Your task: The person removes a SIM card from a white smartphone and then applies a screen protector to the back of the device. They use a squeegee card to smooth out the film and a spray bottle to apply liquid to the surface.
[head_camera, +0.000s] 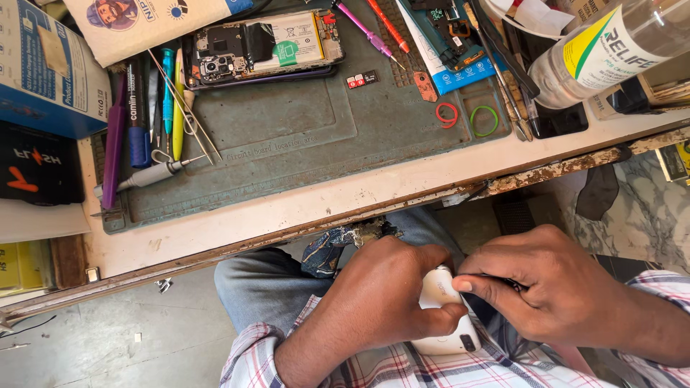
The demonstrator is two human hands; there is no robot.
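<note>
A blue box point(43, 68) with a pale label is seen at the far left of the worktop point(302, 208), with a black packet point(36, 169) bearing orange marks just below it and a tan card point(144, 25) with a printed cartoon head beside it at the top. Pens and tools point(147, 108) are laid along the left edge of a grey-green mat point(287, 136). An opened phone point(262, 47) is set at the mat's top, its battery carrying a white label with a green patch. A blue packet point(449, 61) lies to the right of it, and a red ring point(447, 115) and a green ring point(484, 121) lie on the mat near it. A clear bottle point(611, 50) with a yellow, green and white label is laid tilted at the far right.

Below the worktop edge, over the lap, a white phone point(445, 320) is clamped in the left hand point(381, 294), fingers wrapped round it. The right hand point(553, 284) is closed in a pinch on a thin dark tool point(503, 280) whose tip is set at the phone's top edge; the hands are touching
</note>
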